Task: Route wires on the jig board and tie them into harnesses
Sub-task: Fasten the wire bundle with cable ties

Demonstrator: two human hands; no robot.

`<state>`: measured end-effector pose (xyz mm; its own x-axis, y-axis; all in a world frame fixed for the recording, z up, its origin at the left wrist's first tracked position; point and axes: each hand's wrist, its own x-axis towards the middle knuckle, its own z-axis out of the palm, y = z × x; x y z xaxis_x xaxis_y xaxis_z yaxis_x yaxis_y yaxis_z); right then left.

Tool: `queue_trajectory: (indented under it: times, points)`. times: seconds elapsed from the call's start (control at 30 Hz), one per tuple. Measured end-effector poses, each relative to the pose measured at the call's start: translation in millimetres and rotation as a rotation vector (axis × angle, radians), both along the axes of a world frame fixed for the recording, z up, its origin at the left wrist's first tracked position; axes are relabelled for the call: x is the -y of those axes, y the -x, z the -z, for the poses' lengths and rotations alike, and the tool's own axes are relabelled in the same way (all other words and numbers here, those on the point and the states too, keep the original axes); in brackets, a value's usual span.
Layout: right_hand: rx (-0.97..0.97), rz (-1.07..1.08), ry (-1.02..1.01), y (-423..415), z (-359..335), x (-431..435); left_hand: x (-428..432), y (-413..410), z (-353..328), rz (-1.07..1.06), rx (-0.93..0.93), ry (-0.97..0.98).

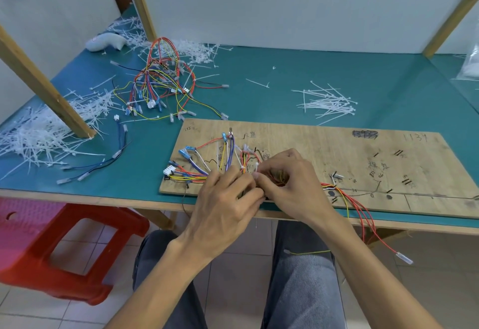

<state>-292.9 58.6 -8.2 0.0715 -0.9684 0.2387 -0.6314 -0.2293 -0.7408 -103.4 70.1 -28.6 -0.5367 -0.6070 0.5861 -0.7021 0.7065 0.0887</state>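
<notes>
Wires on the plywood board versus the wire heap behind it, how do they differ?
The multicoloured wires on the brown plywood jig board lie flat and fanned out; the tangled wire heap on the green mat mounds up, red loops arching. The left hand and right hand hold the board wires; nothing touches the heap. Both carry small connectors.

Both bare forearms reach forward and converge. Left hand (225, 199): back up, fingers curled down over the wire bundle (199, 177). Right hand (287, 183): knuckles up, thumb and forefinger pinching a white cable tie (256, 167). The fingertips of the two hands meet.
</notes>
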Motion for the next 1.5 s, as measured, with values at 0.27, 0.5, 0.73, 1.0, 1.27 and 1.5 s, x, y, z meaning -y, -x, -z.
queue_trajectory:
  times: [0.27, 0.5, 0.73, 1.0, 1.27, 1.5]
  points:
    - [0.115, 0.002, 0.012, 2, 3, 2, 3, 9, -17, -0.187, -0.384, -0.480]
    - [0.074, -0.006, 0.067, 5, 10, 1, 10, 8, -26, -0.189, -0.464, -0.639]
    - [0.042, -0.046, 0.068, 7, 14, 3, 13, 11, -28, -0.214, -0.494, -0.666]
    - [0.081, -0.021, 0.107, 8, 19, 7, 14, 11, -28, -0.223, -0.493, -0.676]
    - [0.053, -0.061, 0.121, 8, 18, 6, 13, 11, -29, -0.213, -0.517, -0.686]
    - [0.071, -0.036, 0.101, 9, 16, 6, 13, 11, -28, -0.190, -0.507, -0.682]
